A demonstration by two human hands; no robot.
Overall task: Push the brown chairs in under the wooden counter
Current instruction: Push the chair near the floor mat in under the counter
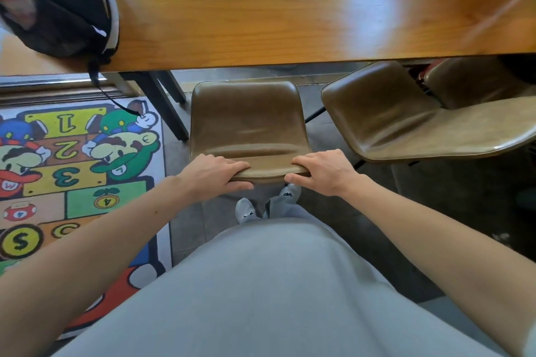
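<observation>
A brown leather chair [246, 122] stands right in front of me, its seat pointing at the wooden counter [290, 26]. The front of the seat lies just short of the counter's near edge. My left hand [214, 174] grips the left end of the backrest's top edge, fingers over the top and thumb underneath. My right hand [322, 171] grips the right end the same way. A second brown chair [406, 122] stands to the right, turned at an angle, its seat partly under the counter. A third brown chair [475, 81] shows behind it, mostly under the counter.
A black backpack [61, 6] lies on the counter's left end, a strap hanging over the edge. Black counter legs [162, 104] stand left of the chair. A colourful cartoon rug [72, 171] covers the floor on the left. My feet [266, 206] are just behind the chair.
</observation>
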